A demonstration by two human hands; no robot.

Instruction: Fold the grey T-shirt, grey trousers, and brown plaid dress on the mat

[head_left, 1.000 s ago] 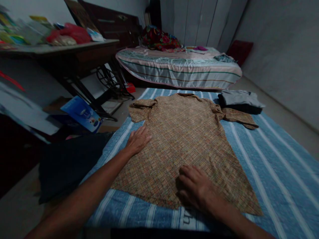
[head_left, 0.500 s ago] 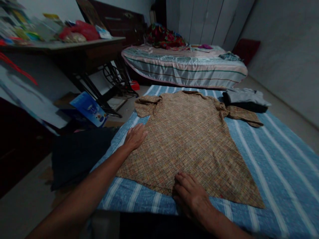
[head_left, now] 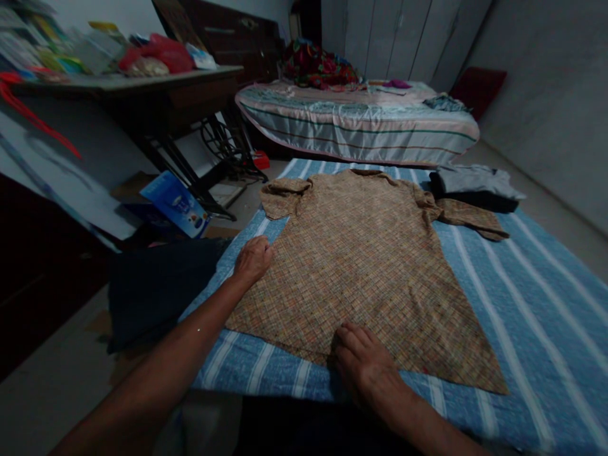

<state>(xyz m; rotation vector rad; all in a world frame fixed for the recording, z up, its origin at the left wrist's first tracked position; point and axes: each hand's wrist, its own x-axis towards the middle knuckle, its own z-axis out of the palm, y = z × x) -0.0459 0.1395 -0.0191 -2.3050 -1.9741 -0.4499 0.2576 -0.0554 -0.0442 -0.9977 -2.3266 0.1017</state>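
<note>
A brown checked shirt (head_left: 365, 266) lies spread out on a blue-and-white striped bedspread (head_left: 536, 278), collar at the far end and sleeves out to the sides. At the shirt's left side edge, my left hand (head_left: 255, 256) has its fingers curled in, closed on the cloth. My right hand (head_left: 365, 361) rests over the middle of the near hem, fingers lying close together on the fabric; its thumb is mostly hidden.
Folded grey and black clothes (head_left: 477, 187) are stacked beyond the right sleeve. To the left are dark cloth (head_left: 159, 288), a blue box (head_left: 175, 202) and a sewing-machine table (head_left: 156, 85) with bags on it. Another bed (head_left: 361, 130) stands behind.
My left hand's fingers have gone from lying flat to curled at the shirt's edge. My right hand stays at the hem. The view has shifted slightly.
</note>
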